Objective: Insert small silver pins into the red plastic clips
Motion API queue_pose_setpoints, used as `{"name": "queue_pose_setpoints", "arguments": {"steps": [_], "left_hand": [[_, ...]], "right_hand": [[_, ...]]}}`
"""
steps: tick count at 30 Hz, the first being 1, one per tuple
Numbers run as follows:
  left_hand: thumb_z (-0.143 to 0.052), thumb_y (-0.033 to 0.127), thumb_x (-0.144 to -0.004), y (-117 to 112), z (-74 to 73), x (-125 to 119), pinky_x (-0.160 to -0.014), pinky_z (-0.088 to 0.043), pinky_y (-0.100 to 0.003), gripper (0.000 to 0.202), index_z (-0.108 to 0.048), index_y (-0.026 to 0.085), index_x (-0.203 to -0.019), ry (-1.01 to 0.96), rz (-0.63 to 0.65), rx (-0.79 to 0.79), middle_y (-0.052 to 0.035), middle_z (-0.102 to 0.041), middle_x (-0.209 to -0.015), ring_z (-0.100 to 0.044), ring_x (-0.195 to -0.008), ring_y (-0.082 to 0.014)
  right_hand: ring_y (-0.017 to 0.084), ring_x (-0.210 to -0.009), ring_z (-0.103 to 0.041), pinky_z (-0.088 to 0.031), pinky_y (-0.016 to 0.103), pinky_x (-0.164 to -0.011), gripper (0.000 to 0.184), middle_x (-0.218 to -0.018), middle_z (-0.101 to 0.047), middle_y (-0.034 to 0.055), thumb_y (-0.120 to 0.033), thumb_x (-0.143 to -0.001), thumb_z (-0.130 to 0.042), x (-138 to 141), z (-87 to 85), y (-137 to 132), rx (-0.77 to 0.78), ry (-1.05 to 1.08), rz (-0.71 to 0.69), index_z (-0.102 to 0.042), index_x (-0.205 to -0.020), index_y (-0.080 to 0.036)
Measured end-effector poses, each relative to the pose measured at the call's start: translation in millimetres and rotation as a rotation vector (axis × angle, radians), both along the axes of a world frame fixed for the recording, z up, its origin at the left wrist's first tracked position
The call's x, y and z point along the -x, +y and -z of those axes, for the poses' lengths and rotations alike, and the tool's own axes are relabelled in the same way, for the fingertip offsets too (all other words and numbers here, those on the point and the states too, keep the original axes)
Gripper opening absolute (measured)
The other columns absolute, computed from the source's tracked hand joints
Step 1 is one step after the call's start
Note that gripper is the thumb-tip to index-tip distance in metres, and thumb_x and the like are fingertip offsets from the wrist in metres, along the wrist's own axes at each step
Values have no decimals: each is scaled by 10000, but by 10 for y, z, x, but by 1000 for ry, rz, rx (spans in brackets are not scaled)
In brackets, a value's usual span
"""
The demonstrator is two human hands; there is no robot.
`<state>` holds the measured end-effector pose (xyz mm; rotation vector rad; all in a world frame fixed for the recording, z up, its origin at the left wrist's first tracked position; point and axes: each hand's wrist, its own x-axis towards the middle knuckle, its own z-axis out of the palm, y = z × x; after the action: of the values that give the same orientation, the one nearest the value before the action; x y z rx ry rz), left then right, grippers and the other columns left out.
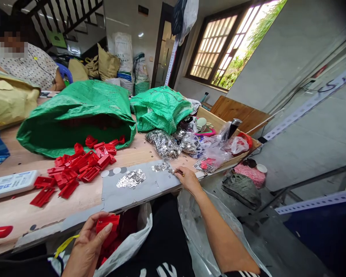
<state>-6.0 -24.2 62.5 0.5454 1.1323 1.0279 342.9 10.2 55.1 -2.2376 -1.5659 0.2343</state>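
My left hand [88,242] grips a red plastic part [108,223] between thumb and fingers, above an open white bag [140,234] that has more red parts in it. At the table's front edge, my right hand [187,180] is closed in a pinch beside a small scatter of shiny metal pieces [161,167]. What sits between its fingertips is too small to make out. A larger heap of thin metal pieces [132,178] lies on the grey sheet [112,192]. Further left, a pile of red plastic parts [75,167] spreads before an open green sack [83,100].
A second green sack [161,107], bags of metal pieces [163,143] and a wooden tray [248,154] of odds and ends stand behind. A white box [14,184] lies at left. A clear plastic bag [216,219] hangs below my right arm. Another person [31,65] sits across the table.
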Motion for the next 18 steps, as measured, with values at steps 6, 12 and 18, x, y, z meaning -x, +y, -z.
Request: {"name": "queue_pose_setpoints", "arguments": {"steps": [6, 12, 18], "left_hand": [[-864, 262, -437, 3, 53, 5, -645, -567, -196, 527, -623, 187, -900, -7, -34, -5, -18, -735, -846, -687, -731, -161], [-858, 285, -459, -17, 21, 13, -628, -568, -206, 538, -609, 218, -932, -34, 4, 21, -7, -740, -860, -690, -742, -172], [-866, 280, -444, -16, 50, -2, -636, -565, -199, 522, -621, 195, -897, -11, 2, -11, -17, -739, -812, -689, -726, -169]], "right_hand": [[161, -850, -602, -393, 227, -719, 139, -922, -686, 29, -199, -808, -558, -210, -33, 6, 11, -51, 81, -660, -902, -208], [179, -837, -614, -384, 236, -663, 138, -910, -694, 45, -224, -817, -553, -342, -69, 8, 27, -101, 219, -664, -897, -204], [183, -876, -625, -406, 237, -690, 129, -944, -704, 31, -238, -823, -562, -379, -28, 40, 41, -94, 221, -665, -897, -214]]}}
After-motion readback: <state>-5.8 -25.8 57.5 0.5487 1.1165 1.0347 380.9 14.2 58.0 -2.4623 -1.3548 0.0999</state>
